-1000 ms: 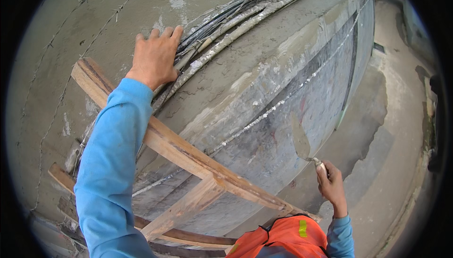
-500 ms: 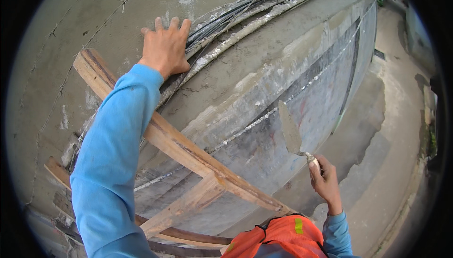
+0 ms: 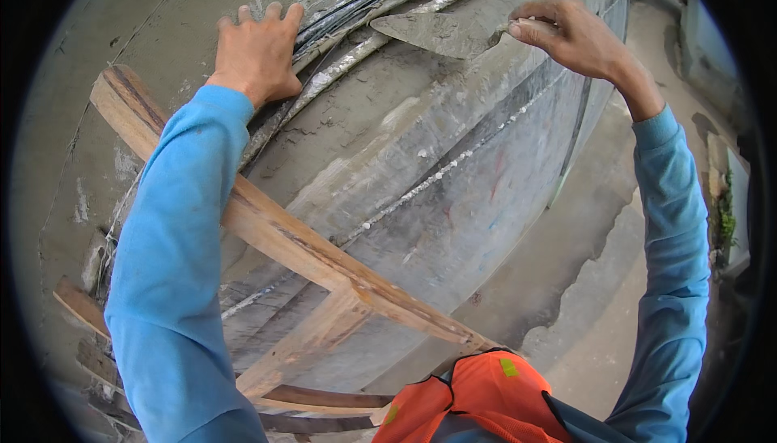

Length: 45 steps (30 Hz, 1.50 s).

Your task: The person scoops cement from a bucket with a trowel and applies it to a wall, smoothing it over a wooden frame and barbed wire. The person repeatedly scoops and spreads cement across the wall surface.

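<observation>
My right hand (image 3: 571,34) is closed around the handle of a pointed trowel (image 3: 441,36). The grey-smeared blade points left, over the pale, mortar-crusted pipe and the plastered ledge (image 3: 364,123); whether it touches them I cannot tell. Across from it, my left hand (image 3: 255,58) lies with fingers spread on the grey plastered wall (image 3: 174,30). Its thumb side rests against a bundle of dark cables (image 3: 348,14) running along the wall. Most of the trowel's handle is hidden in my right fist.
A wooden ladder-like frame (image 3: 279,232) leans below my left arm, its upper end by the wall. Beneath the ledge a grey wall face (image 3: 453,224) drops to a concrete path (image 3: 607,281), partly dark and wet-looking. Thin wires (image 3: 77,143) cross the wall at left.
My right hand has swung up from low on the right, bringing the trowel to the ledge beside the cables. The left hand stays on the wall; the whole view has shifted slightly.
</observation>
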Available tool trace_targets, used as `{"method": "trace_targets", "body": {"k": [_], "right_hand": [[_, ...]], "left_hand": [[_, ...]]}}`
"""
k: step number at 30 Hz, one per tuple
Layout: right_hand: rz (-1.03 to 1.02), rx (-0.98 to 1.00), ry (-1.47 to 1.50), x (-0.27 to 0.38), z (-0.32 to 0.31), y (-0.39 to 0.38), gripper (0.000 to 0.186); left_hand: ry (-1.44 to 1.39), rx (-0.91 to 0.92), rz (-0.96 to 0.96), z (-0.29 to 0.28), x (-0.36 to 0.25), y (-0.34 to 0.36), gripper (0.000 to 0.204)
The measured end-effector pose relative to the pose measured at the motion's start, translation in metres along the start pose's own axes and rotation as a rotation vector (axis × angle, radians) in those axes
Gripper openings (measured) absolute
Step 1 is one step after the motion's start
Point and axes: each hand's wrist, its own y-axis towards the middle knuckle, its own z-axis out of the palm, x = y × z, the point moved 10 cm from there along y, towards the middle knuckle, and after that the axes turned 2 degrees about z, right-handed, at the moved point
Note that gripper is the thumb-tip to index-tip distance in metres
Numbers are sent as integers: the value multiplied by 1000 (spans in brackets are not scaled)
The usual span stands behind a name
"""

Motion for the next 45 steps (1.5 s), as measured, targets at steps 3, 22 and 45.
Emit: {"method": "trace_targets", "body": {"k": [3, 22, 45], "right_hand": [[-206, 36, -2, 17, -6, 32, 53], [205, 528, -425, 74, -10, 106, 42], [-95, 135, -177, 49, -30, 53, 39]], "left_hand": [[21, -10, 6, 1, 0, 1, 89], [33, -20, -13, 6, 0, 1, 100], [38, -142, 3, -6, -1, -3, 79]]}}
